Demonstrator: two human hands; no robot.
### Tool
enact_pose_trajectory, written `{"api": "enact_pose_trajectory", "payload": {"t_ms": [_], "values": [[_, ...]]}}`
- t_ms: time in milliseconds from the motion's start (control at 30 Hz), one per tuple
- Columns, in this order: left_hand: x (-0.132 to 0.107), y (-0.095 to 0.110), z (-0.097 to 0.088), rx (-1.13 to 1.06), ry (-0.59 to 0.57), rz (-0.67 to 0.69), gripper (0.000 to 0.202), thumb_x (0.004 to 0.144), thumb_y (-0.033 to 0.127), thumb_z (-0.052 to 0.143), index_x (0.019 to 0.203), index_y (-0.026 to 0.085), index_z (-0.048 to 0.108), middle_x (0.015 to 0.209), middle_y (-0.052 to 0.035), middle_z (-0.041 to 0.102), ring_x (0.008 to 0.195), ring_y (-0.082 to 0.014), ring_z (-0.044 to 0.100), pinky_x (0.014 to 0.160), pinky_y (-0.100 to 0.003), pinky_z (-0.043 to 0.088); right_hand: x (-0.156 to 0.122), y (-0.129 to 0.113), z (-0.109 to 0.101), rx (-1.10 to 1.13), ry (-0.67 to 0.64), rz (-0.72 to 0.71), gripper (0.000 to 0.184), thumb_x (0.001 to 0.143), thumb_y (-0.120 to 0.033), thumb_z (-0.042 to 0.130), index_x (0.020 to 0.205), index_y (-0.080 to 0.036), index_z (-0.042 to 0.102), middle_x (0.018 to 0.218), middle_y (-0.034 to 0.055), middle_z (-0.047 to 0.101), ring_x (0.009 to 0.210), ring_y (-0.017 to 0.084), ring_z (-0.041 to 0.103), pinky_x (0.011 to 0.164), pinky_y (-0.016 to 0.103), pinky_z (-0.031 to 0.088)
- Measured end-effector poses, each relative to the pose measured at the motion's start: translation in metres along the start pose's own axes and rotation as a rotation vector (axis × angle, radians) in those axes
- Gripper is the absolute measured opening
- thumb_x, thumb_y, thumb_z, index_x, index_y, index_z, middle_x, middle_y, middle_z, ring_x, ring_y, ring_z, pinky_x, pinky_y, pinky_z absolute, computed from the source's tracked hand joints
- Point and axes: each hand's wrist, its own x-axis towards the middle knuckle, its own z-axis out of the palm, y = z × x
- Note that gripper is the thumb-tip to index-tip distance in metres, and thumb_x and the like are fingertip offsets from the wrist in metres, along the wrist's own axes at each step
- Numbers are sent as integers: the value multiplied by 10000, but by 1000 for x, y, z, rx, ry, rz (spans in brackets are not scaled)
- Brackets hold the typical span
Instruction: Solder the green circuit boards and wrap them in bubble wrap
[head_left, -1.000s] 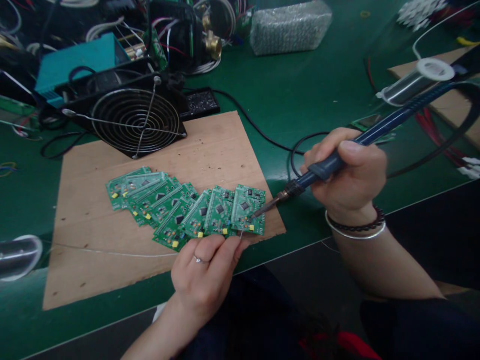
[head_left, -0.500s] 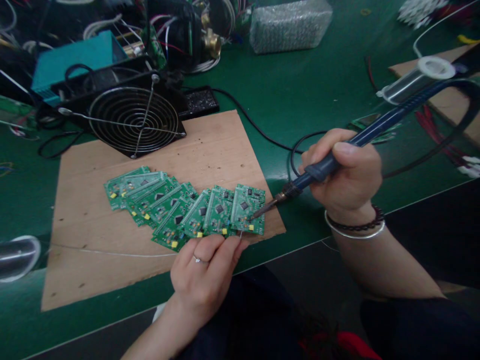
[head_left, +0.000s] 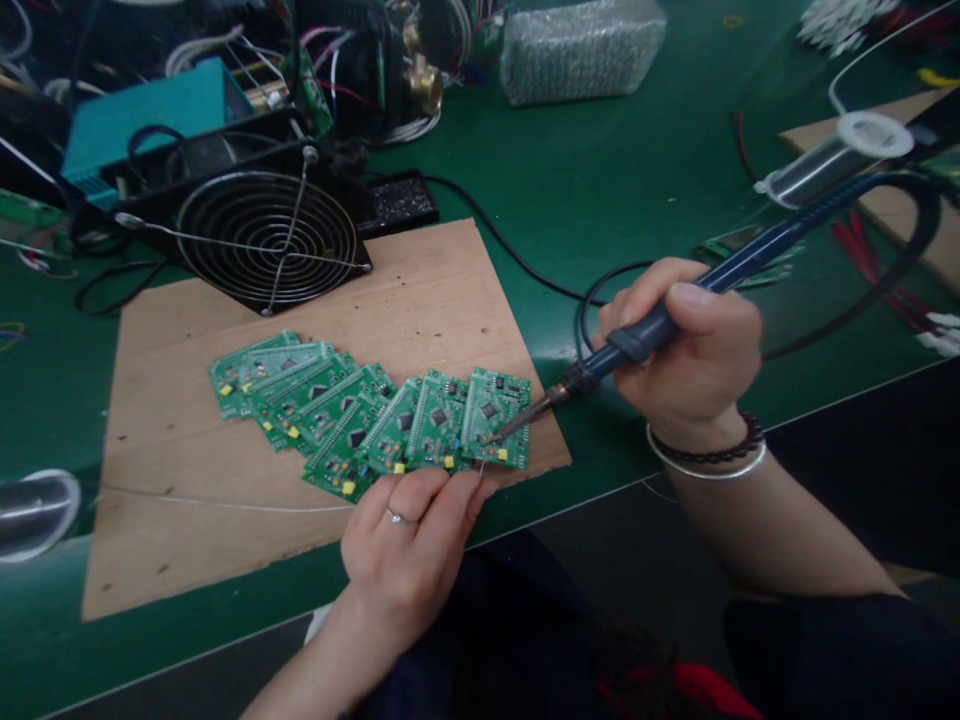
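Note:
My right hand [head_left: 686, 345] is closed round the blue handle of a soldering iron [head_left: 645, 335]. The iron's tip meets the lower part of the rightmost green circuit board [head_left: 487, 405], close to its yellow component. Just below that board, my left hand [head_left: 412, 530] pinches a thin solder wire [head_left: 225, 503], whose short end sticks up from the fingertips to the board's lower edge. The wire runs left across the board sheet towards a spool [head_left: 41, 515]. Several more circuit boards [head_left: 352, 435] lie overlapped in a fanned row to the left.
Under the boards is a brown wooden sheet [head_left: 187, 440] on the green table. A black fan with a wire guard [head_left: 277, 245] stands at its back edge, near a teal box [head_left: 154, 115]. A bubble-wrapped package [head_left: 581, 50] lies behind. At right are a solder spool [head_left: 832, 160] and red wires [head_left: 874, 265].
The iron's tip has shifted slightly left and down on the rightmost board, with my right hand following. My left hand and the boards stay in place.

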Motion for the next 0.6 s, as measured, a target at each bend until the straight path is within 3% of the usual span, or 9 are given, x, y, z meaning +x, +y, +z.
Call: {"api": "enact_pose_trajectory", "payload": {"t_ms": [600], "values": [[1, 0, 1, 76, -38, 21, 81, 874, 208, 633, 800, 175, 645, 649, 15, 613, 543, -105, 512, 537, -235, 416, -3, 0, 4, -35, 52, 67, 213, 695, -348, 594, 520, -230, 626, 366, -40, 382, 300, 90, 291, 329, 281, 160]]}}
